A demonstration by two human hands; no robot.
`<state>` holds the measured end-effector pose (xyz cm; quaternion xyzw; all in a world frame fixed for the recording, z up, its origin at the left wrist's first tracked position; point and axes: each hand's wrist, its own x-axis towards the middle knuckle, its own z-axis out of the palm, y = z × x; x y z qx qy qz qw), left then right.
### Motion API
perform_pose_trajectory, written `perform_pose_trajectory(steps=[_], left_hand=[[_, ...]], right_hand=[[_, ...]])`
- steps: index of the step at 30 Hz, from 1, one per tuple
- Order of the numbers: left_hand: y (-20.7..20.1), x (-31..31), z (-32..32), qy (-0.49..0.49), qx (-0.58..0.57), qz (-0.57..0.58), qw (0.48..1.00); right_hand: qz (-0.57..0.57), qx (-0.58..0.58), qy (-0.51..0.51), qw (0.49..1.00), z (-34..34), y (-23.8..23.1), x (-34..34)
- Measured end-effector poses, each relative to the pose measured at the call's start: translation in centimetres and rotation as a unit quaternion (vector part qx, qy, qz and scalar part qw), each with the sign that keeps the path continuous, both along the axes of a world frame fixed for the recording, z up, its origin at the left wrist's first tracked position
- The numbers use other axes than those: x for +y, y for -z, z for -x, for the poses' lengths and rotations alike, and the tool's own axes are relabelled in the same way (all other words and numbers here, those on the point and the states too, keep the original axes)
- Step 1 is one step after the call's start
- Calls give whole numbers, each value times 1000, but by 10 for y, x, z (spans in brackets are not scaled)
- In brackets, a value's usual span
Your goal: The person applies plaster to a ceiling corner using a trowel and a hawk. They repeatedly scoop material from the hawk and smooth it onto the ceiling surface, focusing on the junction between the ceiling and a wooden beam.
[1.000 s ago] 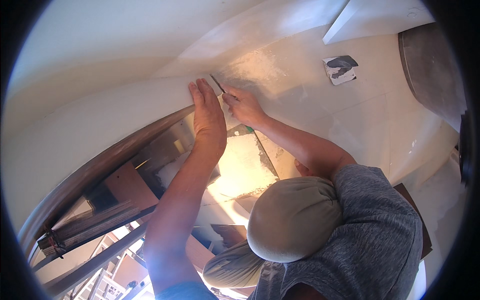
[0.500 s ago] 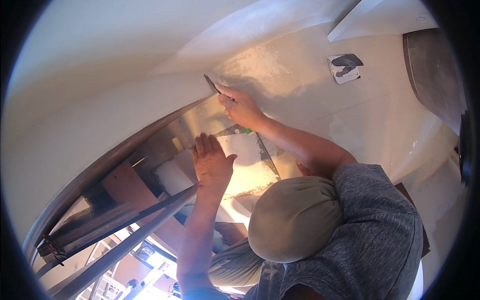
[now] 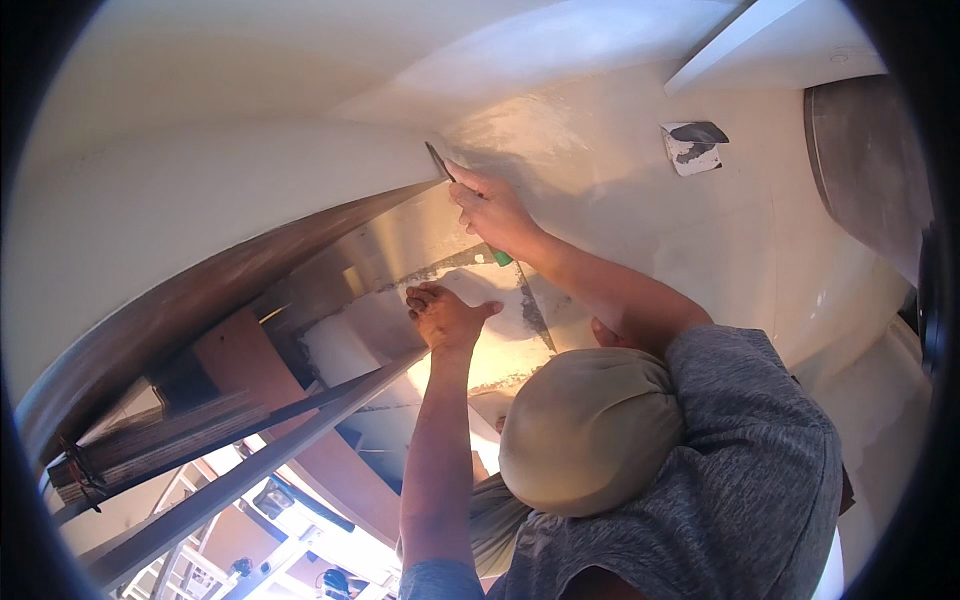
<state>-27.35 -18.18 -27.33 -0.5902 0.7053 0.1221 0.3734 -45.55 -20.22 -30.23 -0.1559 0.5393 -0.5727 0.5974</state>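
Note:
My right hand [image 3: 497,212] is closed around a slim tool with a green handle end [image 3: 501,257] and a dark, narrow blade [image 3: 436,158]. Its blade, seen edge-on, reaches the pale wall [image 3: 300,170] near the upper end of a curved brown edge [image 3: 230,255]; its exact kind cannot be made out. My left hand [image 3: 450,322] holds nothing. With thumb stretched out and fingers bent but apart, it is over a whitish, patchy panel [image 3: 475,345]. Whether the palm touches the panel is hidden.
A grey bar [image 3: 300,430] crosses below my left hand beside stacked dark strips [image 3: 170,440]. My bent knee [image 3: 590,435] takes up the middle. A white square with dark patches [image 3: 694,148] is on the right surface. Lower left, a white ladder [image 3: 190,540] shows.
My left hand has moved down and right, its fingers now bent rather than stretched. The right hand and tool sit slightly further right as the view shifts; the green handle end shows more.

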Motion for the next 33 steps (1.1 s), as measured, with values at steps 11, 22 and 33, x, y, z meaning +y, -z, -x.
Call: perform_pose_trajectory(steps=[11, 22, 33], left_hand=[[5, 2, -3, 2, 19, 19, 1000], [2, 3, -1, 6, 5, 17, 1000], [6, 4, -5, 2, 20, 31, 999]], right_hand=[[-16, 19, -16, 1000, 5, -2, -5], [-12, 30, -2, 999, 3, -2, -6], [-23, -1, 6, 1000, 4, -3, -9]])
